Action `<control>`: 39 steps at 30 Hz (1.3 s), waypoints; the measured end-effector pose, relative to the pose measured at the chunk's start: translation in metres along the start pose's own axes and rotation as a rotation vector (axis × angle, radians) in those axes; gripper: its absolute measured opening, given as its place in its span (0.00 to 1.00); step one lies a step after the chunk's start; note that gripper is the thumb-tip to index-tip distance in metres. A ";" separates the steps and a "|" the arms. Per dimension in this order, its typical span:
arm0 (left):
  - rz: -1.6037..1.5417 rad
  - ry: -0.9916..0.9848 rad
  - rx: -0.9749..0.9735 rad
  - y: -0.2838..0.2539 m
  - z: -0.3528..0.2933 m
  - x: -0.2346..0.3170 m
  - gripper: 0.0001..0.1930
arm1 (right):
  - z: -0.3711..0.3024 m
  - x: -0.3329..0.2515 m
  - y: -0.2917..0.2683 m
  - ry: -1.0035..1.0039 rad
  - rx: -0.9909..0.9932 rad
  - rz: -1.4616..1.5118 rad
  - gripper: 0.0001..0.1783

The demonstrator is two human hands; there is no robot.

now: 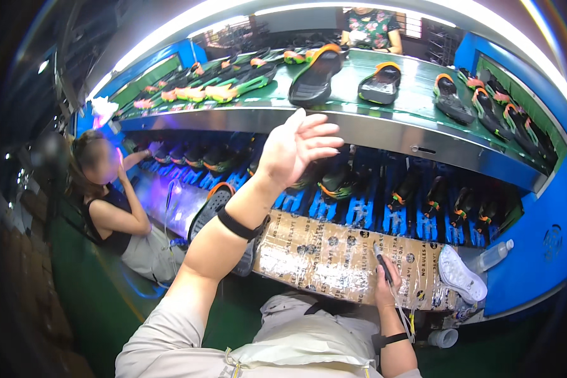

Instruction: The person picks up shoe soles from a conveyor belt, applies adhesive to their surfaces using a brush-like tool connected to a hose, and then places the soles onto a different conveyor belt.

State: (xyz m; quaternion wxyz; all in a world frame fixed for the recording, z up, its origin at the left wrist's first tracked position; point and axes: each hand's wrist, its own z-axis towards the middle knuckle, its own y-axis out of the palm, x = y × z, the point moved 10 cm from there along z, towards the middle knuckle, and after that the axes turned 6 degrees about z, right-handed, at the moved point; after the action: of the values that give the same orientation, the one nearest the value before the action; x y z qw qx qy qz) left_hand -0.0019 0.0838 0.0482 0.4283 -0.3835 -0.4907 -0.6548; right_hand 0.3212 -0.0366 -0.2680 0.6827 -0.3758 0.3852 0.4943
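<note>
Nearest, at five o'clock, the right hand (384,286) is closed around a slim dark pen-like tool (382,263), tip pointing up and away, with a thin cord trailing down past the wrist; it rests on the near edge of a cardboard sheet wrapped in shiny clear film (334,258), probably laid there as a smooth, wipeable work pad over the lap. At the sheet's right end lies a white textured shoe sole (461,274), and a clear plastic bottle (494,255) sits just beyond it at four o'clock. The left hand (299,146) is lifted toward twelve o'clock, empty, fingers spread and palm open, a black band on its wrist; under the forearm a dark sandal with an orange rim (211,205) rests at the sheet's left end. Behind the sheet runs a lower row of blue racks (384,217) holding dark sandals upright, likely so they stay apart. Above it the green conveyor table with a steel edge (416,94) carries a black moulded sandal with orange trim (315,79), lying flat just beyond the raised fingers. At nine o'clock a seated person (116,220) reaches toward the racks.
</note>
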 end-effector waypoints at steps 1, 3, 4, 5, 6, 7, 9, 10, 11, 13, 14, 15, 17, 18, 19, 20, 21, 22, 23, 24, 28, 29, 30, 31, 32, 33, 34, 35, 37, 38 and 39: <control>0.190 0.181 0.044 -0.012 0.004 0.016 0.33 | 0.002 -0.002 0.001 0.000 0.002 0.000 0.19; 0.651 0.490 0.187 -0.020 0.000 0.058 0.22 | 0.004 -0.008 0.003 0.002 0.000 -0.002 0.19; 0.919 0.618 0.282 -0.017 0.003 0.080 0.18 | 0.004 -0.005 0.004 -0.001 -0.001 0.000 0.19; 1.224 0.881 0.320 -0.008 0.001 0.102 0.17 | 0.002 0.000 0.004 -0.007 -0.007 -0.003 0.19; 1.534 1.150 0.362 -0.002 -0.003 0.116 0.16 | 0.003 0.001 0.006 -0.014 -0.020 0.001 0.19; 1.684 1.137 0.398 -0.016 0.013 0.122 0.17 | 0.004 -0.003 0.006 -0.040 -0.018 -0.017 0.19; 2.055 1.013 0.521 -0.062 0.047 0.131 0.18 | 0.004 -0.002 0.004 -0.029 0.003 -0.011 0.19; 2.275 0.888 0.612 -0.093 0.060 0.138 0.18 | 0.004 -0.001 0.005 -0.023 0.006 -0.003 0.19; 2.386 0.555 0.534 -0.139 0.082 0.144 0.16 | 0.004 -0.001 0.007 -0.028 0.003 0.008 0.18; 2.424 0.276 0.342 -0.188 0.093 0.153 0.12 | 0.004 -0.003 0.007 0.015 -0.004 0.033 0.18; 2.392 0.326 0.244 -0.192 0.089 0.159 0.10 | 0.005 -0.004 0.008 0.036 -0.010 0.047 0.18; 2.368 0.306 0.169 -0.184 0.087 0.164 0.11 | 0.006 -0.007 0.007 0.003 -0.001 0.031 0.18; 2.127 0.129 0.185 -0.173 0.087 0.176 0.13 | 0.006 -0.012 0.003 -0.064 0.018 -0.007 0.18; 2.000 0.047 0.187 -0.167 0.091 0.172 0.15 | 0.007 -0.010 0.001 -0.049 0.017 -0.026 0.18; 2.071 0.220 0.245 -0.149 0.085 0.186 0.20 | 0.007 -0.010 0.002 -0.038 0.001 -0.026 0.18; 2.128 0.236 0.274 -0.144 0.078 0.184 0.20 | 0.007 -0.010 0.003 -0.025 -0.018 -0.033 0.18; 2.182 0.255 0.299 -0.137 0.070 0.180 0.21 | 0.006 -0.010 0.004 -0.031 -0.018 -0.030 0.18; 2.229 0.282 0.322 -0.129 0.067 0.177 0.22 | 0.006 -0.012 0.004 -0.033 -0.018 -0.027 0.18; 2.253 -0.090 0.266 -0.141 0.076 0.170 0.21 | 0.007 -0.014 0.006 -0.035 -0.017 -0.015 0.18; 2.211 -0.138 0.265 -0.152 0.080 0.168 0.19 | 0.007 -0.016 0.006 -0.037 -0.013 -0.004 0.18; 2.076 -0.014 0.187 -0.172 0.102 0.155 0.13 | 0.006 -0.016 0.007 -0.031 -0.004 -0.003 0.18; 2.066 0.080 0.141 -0.160 0.107 0.152 0.12 | 0.006 -0.016 0.008 -0.031 -0.011 -0.011 0.18; 2.051 0.171 0.103 -0.154 0.108 0.149 0.12 | 0.007 -0.016 0.009 -0.035 -0.026 -0.020 0.19; 1.991 0.312 0.035 -0.149 0.117 0.145 0.12 | 0.007 -0.015 0.010 -0.036 -0.034 -0.018 0.19; 1.975 0.412 0.028 -0.132 0.124 0.137 0.12 | 0.008 -0.013 0.008 -0.033 -0.036 -0.028 0.19; 1.984 0.459 0.053 -0.124 0.127 0.133 0.12 | 0.006 -0.012 0.009 -0.031 -0.052 -0.031 0.19; 1.994 0.506 0.081 -0.118 0.128 0.131 0.12 | 0.006 -0.012 0.009 -0.030 -0.049 -0.020 0.19; 2.003 0.564 0.114 -0.118 0.128 0.129 0.14 | 0.006 -0.013 0.010 -0.029 -0.045 -0.010 0.19; 2.036 0.611 0.166 -0.126 0.128 0.130 0.18 | 0.007 -0.016 0.010 -0.035 -0.041 -0.003 0.18; 2.050 0.391 0.199 -0.122 0.131 0.128 0.18 | 0.007 -0.017 0.007 -0.021 -0.033 -0.006 0.18; 2.071 0.351 0.179 -0.114 0.124 0.132 0.18 | 0.007 -0.018 0.005 -0.011 -0.027 -0.003 0.18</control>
State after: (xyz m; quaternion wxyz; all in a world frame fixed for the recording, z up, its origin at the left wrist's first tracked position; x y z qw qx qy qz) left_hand -0.1436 0.1974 0.1620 0.8701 -0.4822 0.0990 0.0230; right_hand 0.3134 -0.0362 -0.2490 0.6803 -0.3830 0.3742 0.5004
